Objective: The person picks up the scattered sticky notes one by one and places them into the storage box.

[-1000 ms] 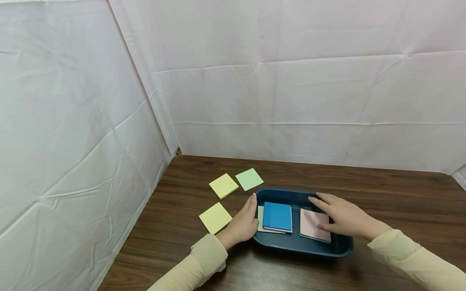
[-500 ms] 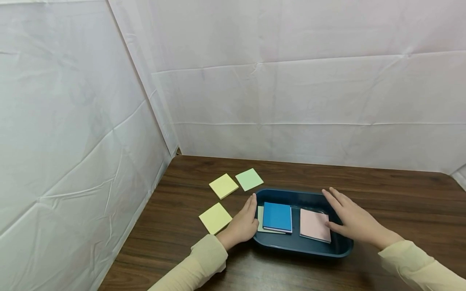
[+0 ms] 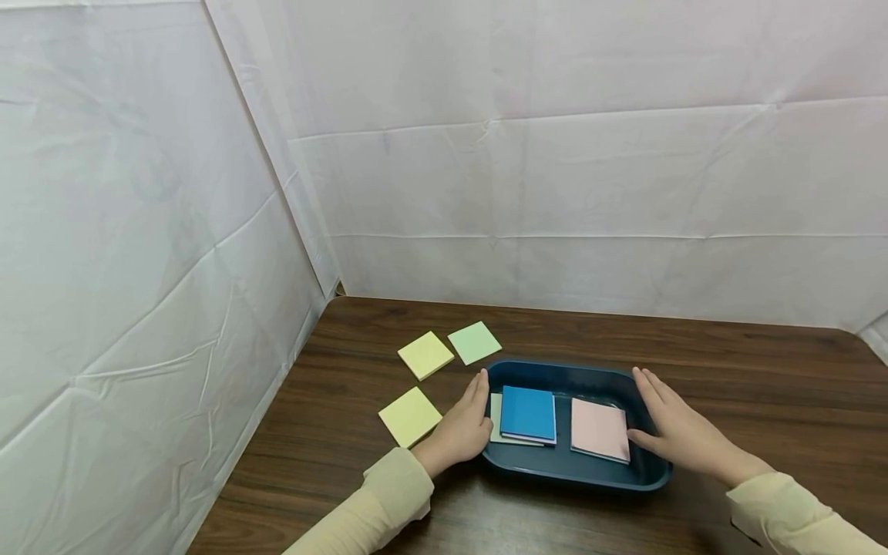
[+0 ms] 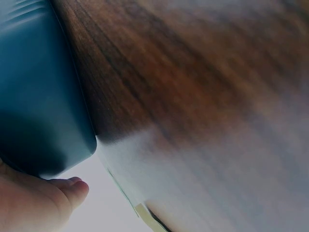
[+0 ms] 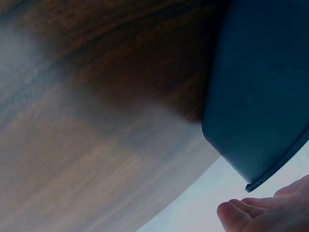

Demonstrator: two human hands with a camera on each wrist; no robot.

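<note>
A dark blue tray [image 3: 559, 369] sits on the brown table. It holds a blue pad [image 3: 529, 413] lying on a pale green pad [image 3: 495, 417], with a pink pad [image 3: 600, 428] to their right. My left hand [image 3: 463, 420] lies with straight fingers against the tray's left wall [image 4: 38, 96], and a fingertip [image 4: 73, 188] shows below it. My right hand [image 3: 676, 432] rests with straight fingers along the tray's right rim, its thumb by the pink pad. The right wrist view shows the tray's outer wall [image 5: 260, 96] above my fingertips [image 5: 239, 215].
Two yellow pads [image 3: 425, 354] [image 3: 410, 415] and a light green pad [image 3: 475, 341] lie on the table left of the tray. White sheeted walls close in the left side and the back. Bare wood [image 3: 763, 370] stretches to the right.
My right hand has slid rightward, from over the pink pad to the tray's right rim. The left hand and the pads have not moved.
</note>
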